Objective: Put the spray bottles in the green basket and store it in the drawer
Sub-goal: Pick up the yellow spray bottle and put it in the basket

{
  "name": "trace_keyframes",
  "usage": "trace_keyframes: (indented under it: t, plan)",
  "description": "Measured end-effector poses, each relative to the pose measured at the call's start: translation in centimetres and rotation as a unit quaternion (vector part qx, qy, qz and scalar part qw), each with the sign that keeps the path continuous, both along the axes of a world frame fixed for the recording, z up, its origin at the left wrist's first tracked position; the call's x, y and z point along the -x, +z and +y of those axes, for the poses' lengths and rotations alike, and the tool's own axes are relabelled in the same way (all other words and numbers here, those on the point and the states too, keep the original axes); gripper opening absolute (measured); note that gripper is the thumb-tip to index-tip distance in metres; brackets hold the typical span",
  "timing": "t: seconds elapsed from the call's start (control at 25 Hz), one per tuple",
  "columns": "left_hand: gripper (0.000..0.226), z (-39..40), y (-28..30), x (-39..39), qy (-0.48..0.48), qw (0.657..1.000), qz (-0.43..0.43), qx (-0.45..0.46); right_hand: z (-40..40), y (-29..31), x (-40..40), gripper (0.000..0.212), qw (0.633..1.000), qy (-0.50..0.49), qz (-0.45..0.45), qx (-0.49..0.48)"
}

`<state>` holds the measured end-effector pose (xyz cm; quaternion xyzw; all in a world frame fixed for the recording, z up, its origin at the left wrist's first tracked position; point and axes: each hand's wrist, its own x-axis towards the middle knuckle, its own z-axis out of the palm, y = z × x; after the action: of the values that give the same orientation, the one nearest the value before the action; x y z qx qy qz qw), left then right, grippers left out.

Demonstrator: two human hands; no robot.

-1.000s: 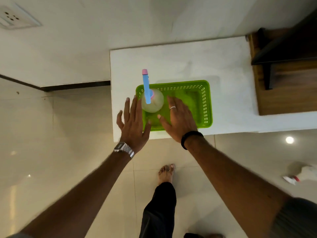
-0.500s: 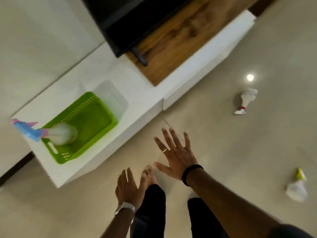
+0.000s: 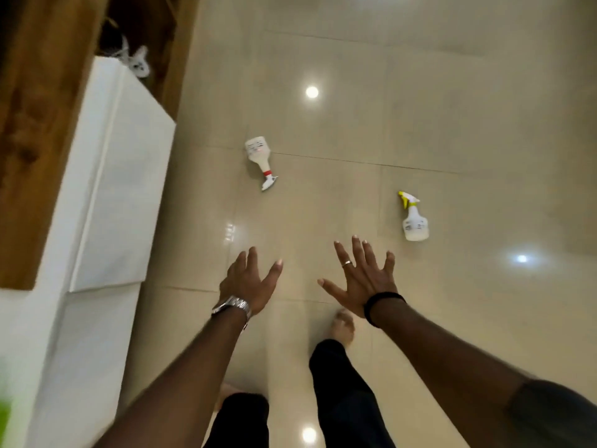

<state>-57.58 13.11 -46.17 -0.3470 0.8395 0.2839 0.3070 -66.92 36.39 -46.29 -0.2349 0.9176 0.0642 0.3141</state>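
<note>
Two spray bottles lie on the tiled floor ahead of me. One white bottle with a red collar (image 3: 260, 158) lies further off, nozzle pointing toward me. A white bottle with a yellow trigger (image 3: 414, 223) lies to the right, nozzle pointing away. My left hand (image 3: 250, 284) and my right hand (image 3: 361, 279) hover above the floor, both empty with fingers spread, short of either bottle. Only a blurred sliver of the green basket (image 3: 5, 421) shows at the lower left edge.
A low white cabinet (image 3: 106, 195) runs along the left, with a wooden panel (image 3: 35, 101) behind it and a dark open shelf holding white cables (image 3: 137, 61). My legs and bare foot (image 3: 342, 328) are below my hands. Ceiling lights reflect on the glossy floor.
The view has swung from the basket on the cabinet to the floor. Both hands left the basket and now reach out over the tiles toward the two bottles.
</note>
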Motion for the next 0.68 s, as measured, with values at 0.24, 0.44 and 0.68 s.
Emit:
trace_keyframes:
  t: [0.24, 0.44, 0.68]
  plan:
    - [0.096, 11.7, -0.5, 13.9, -0.165, 0.986, 0.003, -0.008, 11.9, -0.9, 7.1, 0.100, 0.989, -0.148, -0.003, -0.010]
    - [0.089, 19.7, -1.2, 21.7, -0.232, 0.971, 0.019, -0.045, 19.5, -1.5, 11.1, 0.101, 0.968, -0.249, -0.009, -0.007]
    - [0.077, 26.6, -3.3, 27.1, -0.285, 0.957, 0.016, -0.055, 24.4, -3.2, 12.3, 0.096, 0.945, -0.324, -0.041, -0.011]
